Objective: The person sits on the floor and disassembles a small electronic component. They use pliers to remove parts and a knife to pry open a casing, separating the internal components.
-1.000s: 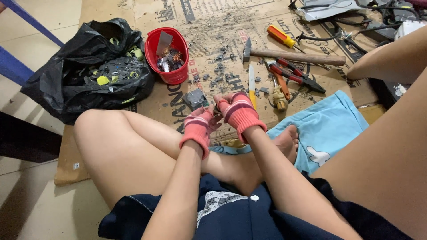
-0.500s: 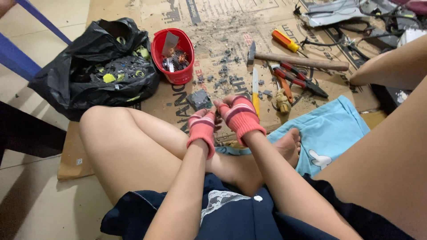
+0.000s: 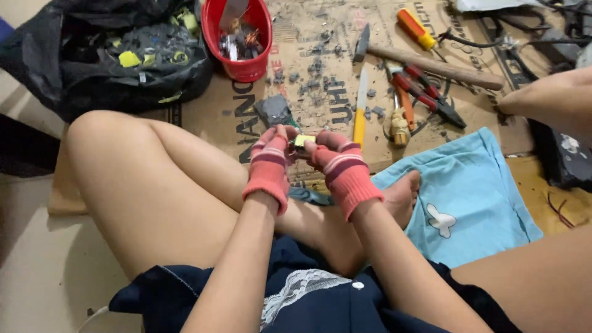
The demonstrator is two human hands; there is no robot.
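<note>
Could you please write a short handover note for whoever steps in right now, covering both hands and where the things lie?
Left hand, pink glove: shut on the small yellow-green part, held over the cardboard sheet.
Right hand, pink glove: shut on the same part from the other side.
Around: red bucket with metal bits and black bag of scrap at top left; hammer, red-handled pliers, yellow-handled tool and orange screwdriver to the right; blue cloth beside the foot.
Done: grey fragments litter the cardboard.
Left: the part is still in hand, whole as far as visible.
</note>
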